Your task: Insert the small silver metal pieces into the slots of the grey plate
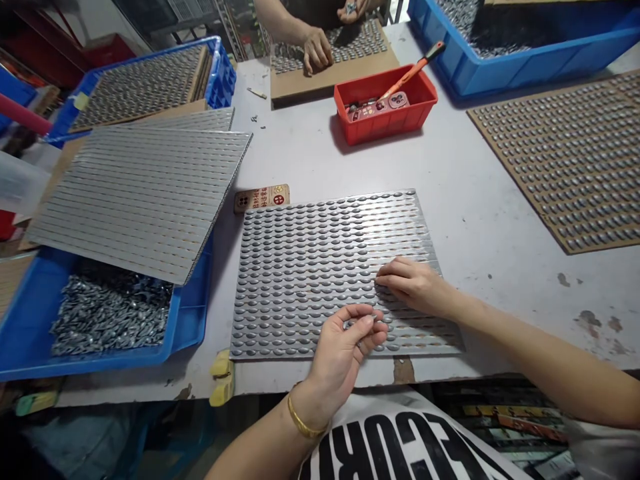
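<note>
A grooved metal tray (300, 267) lies in front of me, its rows filled with small oval metal pieces. My left hand (345, 347) hovers over the tray's near edge, its fingers curled around a few small metal pieces. My right hand (413, 283) rests on the tray's right part, fingertips pressed together on a row of pieces; what it pinches is too small to make out.
A blue bin (190, 327) of loose metal pieces sits at left, an empty grooved tray (140, 193) propped across it. A red box (385, 100) with a screwdriver stands behind. A cardboard sheet (565, 153) of pieces lies at right. Another person's hands (317, 50) work opposite.
</note>
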`<state>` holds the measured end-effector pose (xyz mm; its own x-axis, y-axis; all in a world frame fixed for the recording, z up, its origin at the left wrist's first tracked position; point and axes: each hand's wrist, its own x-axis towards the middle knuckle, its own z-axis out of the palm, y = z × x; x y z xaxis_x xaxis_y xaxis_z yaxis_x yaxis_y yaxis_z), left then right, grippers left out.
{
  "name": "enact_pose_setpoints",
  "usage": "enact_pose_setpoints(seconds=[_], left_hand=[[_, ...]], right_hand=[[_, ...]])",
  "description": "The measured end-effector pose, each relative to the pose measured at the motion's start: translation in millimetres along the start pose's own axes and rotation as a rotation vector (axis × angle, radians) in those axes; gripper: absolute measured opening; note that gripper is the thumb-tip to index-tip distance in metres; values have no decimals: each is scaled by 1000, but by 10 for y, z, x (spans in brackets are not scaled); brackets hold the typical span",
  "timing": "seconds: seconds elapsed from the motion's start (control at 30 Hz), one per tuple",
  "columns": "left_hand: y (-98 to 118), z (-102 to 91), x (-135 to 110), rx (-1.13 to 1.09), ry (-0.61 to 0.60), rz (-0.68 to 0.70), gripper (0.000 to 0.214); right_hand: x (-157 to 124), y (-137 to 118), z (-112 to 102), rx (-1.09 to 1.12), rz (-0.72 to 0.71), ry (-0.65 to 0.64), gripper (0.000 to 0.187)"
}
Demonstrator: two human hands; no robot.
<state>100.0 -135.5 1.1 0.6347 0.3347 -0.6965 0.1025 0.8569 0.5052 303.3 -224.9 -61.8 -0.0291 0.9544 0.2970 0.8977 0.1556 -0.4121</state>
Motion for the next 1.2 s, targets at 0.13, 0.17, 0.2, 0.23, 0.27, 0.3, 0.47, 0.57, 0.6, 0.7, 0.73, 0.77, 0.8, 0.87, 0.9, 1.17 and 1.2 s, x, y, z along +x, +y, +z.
enact_pose_setpoints(seconds=[0.13,0.17,0.2,0.23,0.27,0.3,0.47,0.57,0.6,0.7,0.73,0.77,0.8,0.87,0.9,1.17,1.2], left_hand=[[4,0,31,-13,3,10,20],[5,3,44,-18,8,11,21],[6,6,59,-21,14,12,22],[5,10,76,-22,22,11,23],[3,14,94,-21,30,12,24],[-1,19,111,-18,36,16,24],[-22,51,178,3,32,84,24],[-27,80,199,19,9,124,22],[-30,89,206,26,-1,127,22],[-48,107,225,48,-30,125,21],[-53,112,228,54,-41,120,20],[-54,116,228,60,-48,112,18],[-49,121,224,63,-55,97,18],[-11,133,204,56,-65,46,22],[21,137,189,46,-70,8,25],[209,64,68,-132,100,86,35],[196,58,57,-135,99,62,37]], right_hand=[[-26,14,4,10,16,2,28],[-27,21,10,20,27,4,28],[-24,25,11,34,36,7,28],[-16,20,6,51,44,12,28],[-5,4,-10,75,52,20,27],[9,-27,-36,105,57,32,27],[93,-347,-237,321,37,68,25],[127,-500,-284,376,35,54,18],[134,-523,-280,365,44,56,15],[146,-544,-246,220,67,17,16],[148,-548,-237,148,62,-20,20],[149,-555,-234,79,54,-64,23],[148,-562,-239,24,44,-109,24],[142,-567,-274,-16,31,-177,22],[135,-557,-304,10,39,-190,19],[70,-169,-380,508,516,50,11],[76,-135,-329,496,534,67,10]])
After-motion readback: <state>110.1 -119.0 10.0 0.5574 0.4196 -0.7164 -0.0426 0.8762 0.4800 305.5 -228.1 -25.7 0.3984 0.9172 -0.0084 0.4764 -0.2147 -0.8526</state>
